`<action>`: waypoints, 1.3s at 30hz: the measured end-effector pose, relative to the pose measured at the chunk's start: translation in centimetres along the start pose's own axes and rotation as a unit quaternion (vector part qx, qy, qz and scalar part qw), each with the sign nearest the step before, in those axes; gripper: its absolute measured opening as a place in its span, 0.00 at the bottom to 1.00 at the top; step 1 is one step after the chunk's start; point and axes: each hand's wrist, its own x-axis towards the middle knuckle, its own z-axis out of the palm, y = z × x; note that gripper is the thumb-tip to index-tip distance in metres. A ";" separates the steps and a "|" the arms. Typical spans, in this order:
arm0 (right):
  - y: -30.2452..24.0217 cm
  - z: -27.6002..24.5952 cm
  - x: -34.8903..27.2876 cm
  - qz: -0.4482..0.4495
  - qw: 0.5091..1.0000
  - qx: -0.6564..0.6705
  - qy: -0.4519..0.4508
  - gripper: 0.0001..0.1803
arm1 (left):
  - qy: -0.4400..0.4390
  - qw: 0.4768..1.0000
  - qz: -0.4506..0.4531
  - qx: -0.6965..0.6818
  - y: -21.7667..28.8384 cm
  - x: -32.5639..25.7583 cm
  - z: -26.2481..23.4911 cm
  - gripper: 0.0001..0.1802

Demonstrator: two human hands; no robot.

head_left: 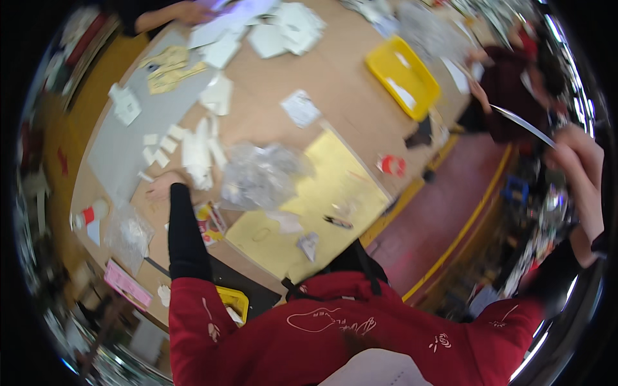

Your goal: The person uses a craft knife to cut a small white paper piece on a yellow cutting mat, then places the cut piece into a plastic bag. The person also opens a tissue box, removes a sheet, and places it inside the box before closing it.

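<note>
My left hand [165, 186] lies low on the table at the left, its fingers stretched out and slightly blurred. It is nearest to small white cut pieces [161, 149] and a bundle of white strips [196, 154]. A crumpled clear plastic bag [262, 175] lies to its right. My right arm reaches out to the far right rim in a black sleeve [553, 276]. There, bare hands and forearms [575, 161] overlap, one pair of fingers at a long thin white strip [523, 122]. Which of them is my right hand is hard to make out.
A yellow sheet [347, 167] covers the near table, with small black-handled snips [338, 222] on it. A yellow tray [421, 87] stands at the far right. Another person's hand [193, 11] is by white pieces [293, 29] at the back. A person in dark clothes [515, 83] stands at the right.
</note>
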 end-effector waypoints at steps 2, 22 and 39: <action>5.7 -4.2 -10.4 -0.037 0.973 0.144 0.175 0.13 | -0.137 0.981 0.103 0.094 -1.0 2.8 3.5 0.13; 31.8 11.2 -45.5 0.077 0.767 0.029 0.637 0.11 | -0.623 0.527 -0.086 -0.571 -3.5 7.5 -33.5 0.14; 41.2 31.4 -44.2 0.310 0.923 0.000 0.230 0.14 | -0.716 0.519 -0.018 -0.466 -4.7 -2.9 -40.1 0.14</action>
